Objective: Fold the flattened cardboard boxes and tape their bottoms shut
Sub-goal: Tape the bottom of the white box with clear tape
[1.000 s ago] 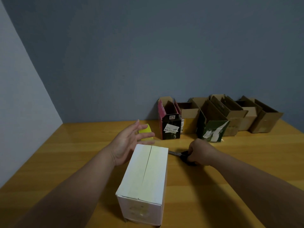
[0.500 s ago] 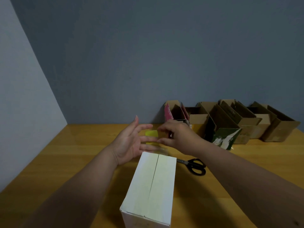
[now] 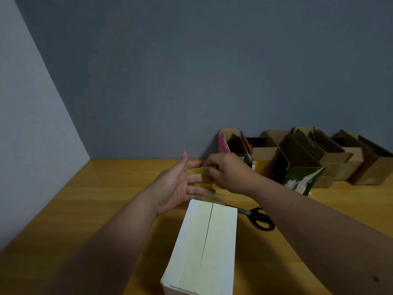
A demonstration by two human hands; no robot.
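— White box [image 3: 204, 248]: how many up close?

— One, nearest the camera on the wooden table [image 3: 110, 201], its two flaps meeting in a seam along the top face. One pair of black-handled scissors [image 3: 256, 217] lies flat just right of its far end.

— And the hands?

— Both are beyond the box's far end. The left hand [image 3: 176, 186] is spread wide, palm facing right, with a yellow tape roll [image 3: 201, 177] around its fingers. The right hand [image 3: 227, 172] has its fingers curled, pinching at the roll. A clear strip of tape [image 3: 214, 198] hangs blurred above the box's far edge.

— Farther back?

— A row of folded boxes [image 3: 319, 158] against the wall, about six, tops open. I cannot see anything inside them.
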